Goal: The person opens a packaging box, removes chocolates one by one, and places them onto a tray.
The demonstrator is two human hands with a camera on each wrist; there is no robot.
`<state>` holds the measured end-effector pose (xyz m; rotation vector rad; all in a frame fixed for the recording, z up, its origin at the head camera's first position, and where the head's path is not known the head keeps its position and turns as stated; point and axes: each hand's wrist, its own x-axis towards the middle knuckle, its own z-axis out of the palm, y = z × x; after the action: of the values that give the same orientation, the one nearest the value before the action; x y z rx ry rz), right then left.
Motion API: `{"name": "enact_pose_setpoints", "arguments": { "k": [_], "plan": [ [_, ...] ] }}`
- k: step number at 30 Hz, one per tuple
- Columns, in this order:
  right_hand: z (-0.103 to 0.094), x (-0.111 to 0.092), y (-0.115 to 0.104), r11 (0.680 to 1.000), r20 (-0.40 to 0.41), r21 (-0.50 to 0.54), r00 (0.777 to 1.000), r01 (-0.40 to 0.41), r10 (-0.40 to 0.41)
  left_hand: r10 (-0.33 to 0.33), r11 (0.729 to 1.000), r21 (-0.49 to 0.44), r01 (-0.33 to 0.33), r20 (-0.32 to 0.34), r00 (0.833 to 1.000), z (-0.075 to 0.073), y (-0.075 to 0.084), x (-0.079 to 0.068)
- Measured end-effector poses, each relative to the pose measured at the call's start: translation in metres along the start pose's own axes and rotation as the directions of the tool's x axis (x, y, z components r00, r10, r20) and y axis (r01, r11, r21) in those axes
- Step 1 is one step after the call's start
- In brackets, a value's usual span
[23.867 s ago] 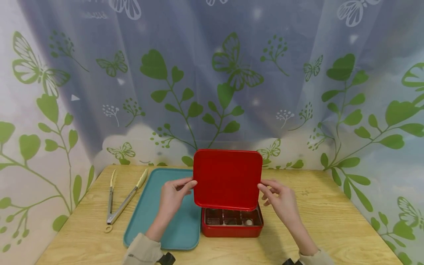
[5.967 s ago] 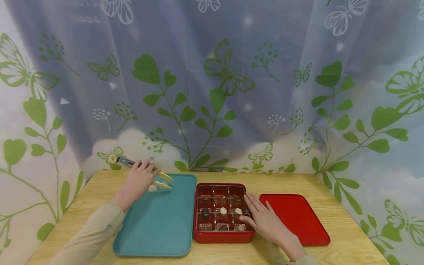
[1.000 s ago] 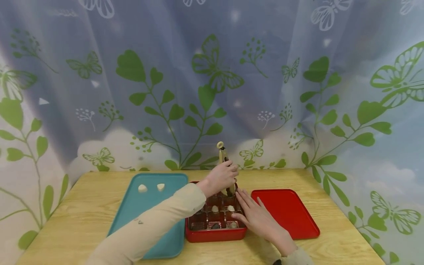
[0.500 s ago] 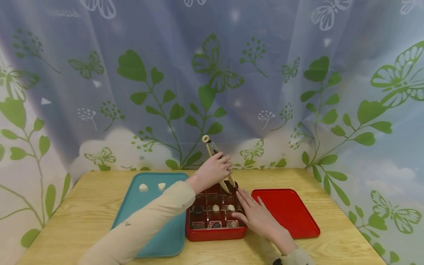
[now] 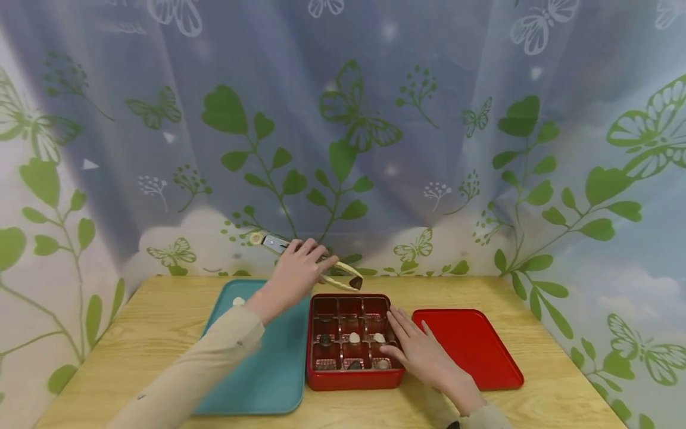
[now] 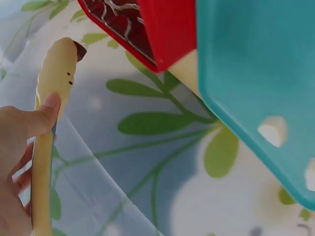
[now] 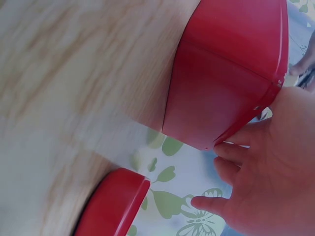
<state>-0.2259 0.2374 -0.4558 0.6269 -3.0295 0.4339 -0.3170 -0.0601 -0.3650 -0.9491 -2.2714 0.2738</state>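
Note:
My left hand [image 5: 296, 275] grips a pair of tongs [image 5: 276, 243] with cream tips, raised over the back of the red box [image 5: 356, 381]. Pinched between the tips is a dark brown chocolate [image 5: 355, 283]; in the left wrist view only a corner of that chocolate [image 6: 80, 50] shows past the tongs. Straight fingers of my right hand [image 5: 423, 353] rest along the box's right rim. Inside the box, a clear divided insert holds several white and dark chocolates, including a white one [image 5: 354, 338] and a dark one [image 5: 325, 340]. Its back row shows no chocolates.
Left of the box lies a teal tray [image 5: 273, 381]; two white chocolates sit near its far end, one [image 6: 273, 131] plain in the left wrist view. The red lid [image 5: 471, 345] lies flat on the wooden table at right. A patterned curtain [image 5: 364, 149] hangs behind.
The lid, first held in both hands, now lies at right. White chocolates were put on the tray. Just now the tongs rose from the box's back right compartment with a dark chocolate and swung left.

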Motion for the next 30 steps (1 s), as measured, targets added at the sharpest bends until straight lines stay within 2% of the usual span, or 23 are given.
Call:
{"name": "enact_pose_setpoints", "arguments": {
  "k": [8,14,17,21,25,30],
  "plan": [
    [-0.001,-0.002,0.002,1.0,-0.002,0.005,1.0,-0.007,0.007,-0.14,0.988,-0.068,0.138,-0.02,0.99,-0.001,-0.03,-0.04],
    [-0.003,-0.004,0.002,1.0,0.003,0.013,1.0,-0.009,0.009,-0.206,0.978,-0.038,0.206,0.004,0.978,0.006,-0.046,-0.068],
    [-0.004,-0.004,0.003,1.0,0.003,0.017,1.0,-0.002,0.002,-0.212,0.977,-0.005,0.212,0.02,0.977,0.012,-0.05,-0.078],
    [-0.004,-0.004,0.003,1.0,0.003,0.017,1.0,0.004,-0.004,-0.185,0.983,0.019,0.185,0.049,0.981,0.02,-0.049,-0.087],
    [-0.003,-0.002,0.002,1.0,0.003,0.012,1.0,0.005,-0.005,-0.158,0.987,0.032,0.156,0.075,0.985,0.027,-0.046,-0.092],
    [-0.001,-0.001,0.0,1.0,0.004,0.012,1.0,0.008,-0.008,-0.161,0.985,0.071,0.155,0.092,0.983,0.037,-0.04,-0.093]
  ]
}}
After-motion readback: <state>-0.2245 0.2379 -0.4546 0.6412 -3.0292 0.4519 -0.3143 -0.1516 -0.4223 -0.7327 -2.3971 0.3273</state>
